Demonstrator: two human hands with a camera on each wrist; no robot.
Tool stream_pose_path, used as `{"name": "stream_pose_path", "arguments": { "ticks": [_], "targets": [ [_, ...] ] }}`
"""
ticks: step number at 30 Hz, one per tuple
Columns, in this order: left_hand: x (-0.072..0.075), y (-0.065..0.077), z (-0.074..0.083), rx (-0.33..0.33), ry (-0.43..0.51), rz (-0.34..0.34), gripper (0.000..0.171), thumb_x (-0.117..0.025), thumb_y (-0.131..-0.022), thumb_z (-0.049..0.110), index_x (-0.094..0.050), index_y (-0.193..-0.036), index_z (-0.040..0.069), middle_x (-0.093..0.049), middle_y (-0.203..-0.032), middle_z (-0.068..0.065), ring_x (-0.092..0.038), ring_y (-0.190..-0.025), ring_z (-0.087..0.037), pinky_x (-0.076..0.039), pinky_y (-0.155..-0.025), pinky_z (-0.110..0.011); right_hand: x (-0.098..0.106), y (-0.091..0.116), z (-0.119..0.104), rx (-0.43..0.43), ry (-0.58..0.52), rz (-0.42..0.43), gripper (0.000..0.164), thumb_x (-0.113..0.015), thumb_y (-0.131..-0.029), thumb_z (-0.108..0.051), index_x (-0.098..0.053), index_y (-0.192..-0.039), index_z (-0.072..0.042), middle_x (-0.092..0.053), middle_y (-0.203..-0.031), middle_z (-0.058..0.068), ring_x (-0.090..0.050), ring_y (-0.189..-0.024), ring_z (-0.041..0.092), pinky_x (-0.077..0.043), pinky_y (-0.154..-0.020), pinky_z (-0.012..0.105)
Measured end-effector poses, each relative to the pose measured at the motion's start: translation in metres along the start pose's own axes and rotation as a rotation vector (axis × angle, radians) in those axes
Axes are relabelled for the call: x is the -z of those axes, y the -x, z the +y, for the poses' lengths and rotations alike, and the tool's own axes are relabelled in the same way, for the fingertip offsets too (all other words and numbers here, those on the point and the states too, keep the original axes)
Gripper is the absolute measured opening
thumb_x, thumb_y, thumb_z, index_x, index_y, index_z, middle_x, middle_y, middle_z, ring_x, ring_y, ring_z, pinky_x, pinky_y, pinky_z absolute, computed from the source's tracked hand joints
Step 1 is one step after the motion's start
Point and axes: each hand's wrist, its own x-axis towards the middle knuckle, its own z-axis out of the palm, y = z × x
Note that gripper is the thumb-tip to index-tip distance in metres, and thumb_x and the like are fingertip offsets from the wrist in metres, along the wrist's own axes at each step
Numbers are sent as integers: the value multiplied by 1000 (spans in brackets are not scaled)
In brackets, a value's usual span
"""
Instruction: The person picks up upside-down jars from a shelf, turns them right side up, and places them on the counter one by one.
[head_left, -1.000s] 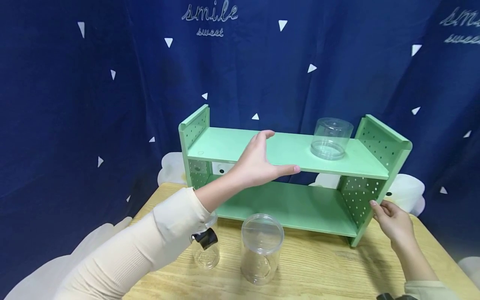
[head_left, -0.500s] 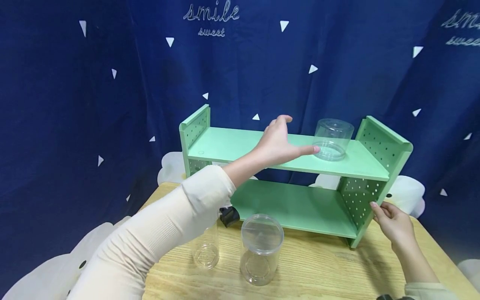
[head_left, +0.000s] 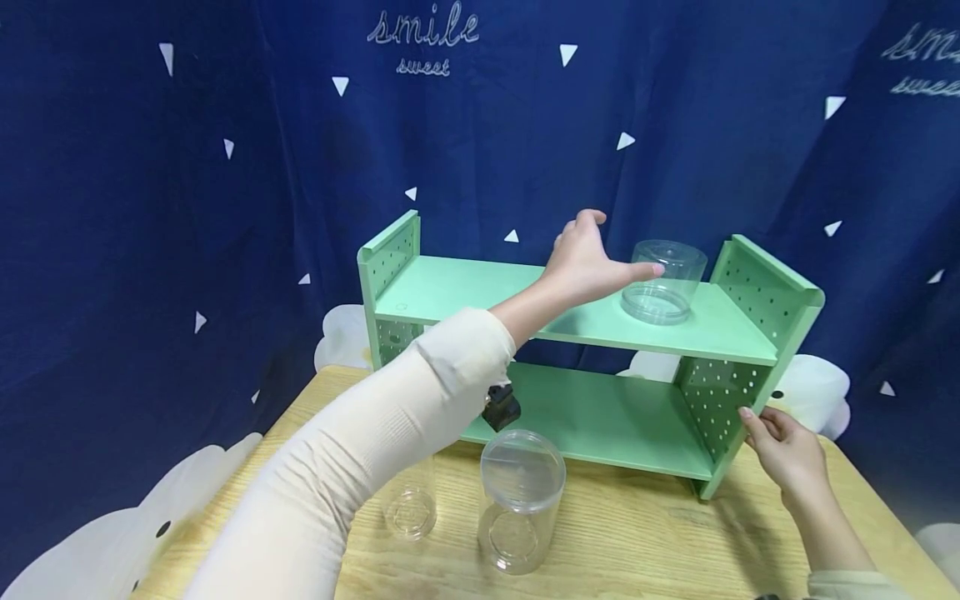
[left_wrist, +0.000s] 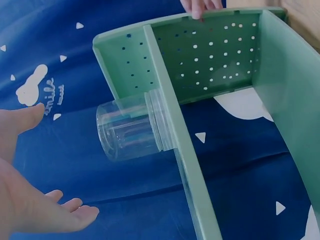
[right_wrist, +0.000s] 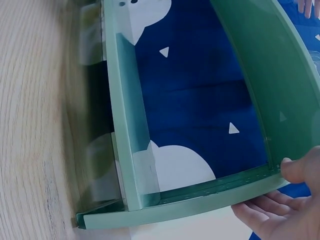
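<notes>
A clear round jar (head_left: 664, 283) stands on the upper tier of a green two-tier shelf (head_left: 480, 287), near its right end. My left hand (head_left: 585, 262) is just left of this jar, thumb and fingers spread apart. In the left wrist view, a gap separates the left hand (left_wrist: 35, 205) from the jar (left_wrist: 127, 127), and it holds nothing. My right hand (head_left: 791, 454) grips the front edge of the shelf's right side panel (head_left: 765, 392). The right wrist view has the thumb on one face of that panel and the fingers of the right hand (right_wrist: 295, 210) on the other.
On the wooden table (head_left: 622, 542), a wide clear jar (head_left: 520, 517) stands before the shelf. Left of it is a narrower clear jar (head_left: 410, 512), its upper part hidden by my left sleeve. A blue curtain (head_left: 495, 150) hangs behind.
My left hand has moved right and upward over the top tier, toward the jar there. My right hand has stayed on the side panel, and the jars have not moved.
</notes>
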Motion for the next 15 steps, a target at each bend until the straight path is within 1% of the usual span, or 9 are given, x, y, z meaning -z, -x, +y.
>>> {"name": "stream_pose_path", "arguments": {
  "ticks": [2, 4, 8, 11, 15],
  "targets": [
    [-3, -5, 5, 14, -5, 12, 90, -77, -72, 55, -34, -143, 19, -46, -142, 2, -44, -132, -15, -46, -102, -27, 0, 0, 1, -4, 3, -3, 67, -39, -100, -44, -41, -136, 13, -64, -121, 26, -47, -68, -22, -41, -60, 4],
    [-7, -11, 9, 30, -7, 22, 90, -78, -72, 54, -35, -142, 19, -47, -141, 3, -45, -131, -14, -46, -102, -26, 1, -1, 1, -4, 6, -3, 67, -39, -100, -44, -41, -136, 13, -60, -123, 29, -47, -68, -22, -42, -59, 4],
    [-13, -22, 16, 75, 7, 27, 89, -78, -71, 54, -36, -142, 20, -48, -140, 4, -47, -129, -13, -46, -102, -26, 1, 0, 2, 4, 10, 2, 67, -40, -100, -43, -41, -135, 13, -58, -125, 32, -47, -68, -22, -42, -59, 3],
    [-17, -29, 20, 122, 4, 2, 90, -79, -70, 54, -36, -142, 20, -48, -140, 4, -47, -128, -14, -47, -101, -26, 0, 1, 2, 23, 16, 13, 66, -41, -100, -42, -42, -134, 14, -56, -126, 33, -47, -68, -22, -43, -59, 3],
    [-24, -37, 25, 184, 6, -40, 95, -81, -68, 54, -35, -143, 18, -49, -140, 4, -49, -126, -13, -48, -98, -26, -1, 1, 1, 47, 28, 39, 63, -42, -100, -41, -45, -132, 14, -58, -123, 33, -45, -67, -23, -42, -58, 2]
  ]
}}
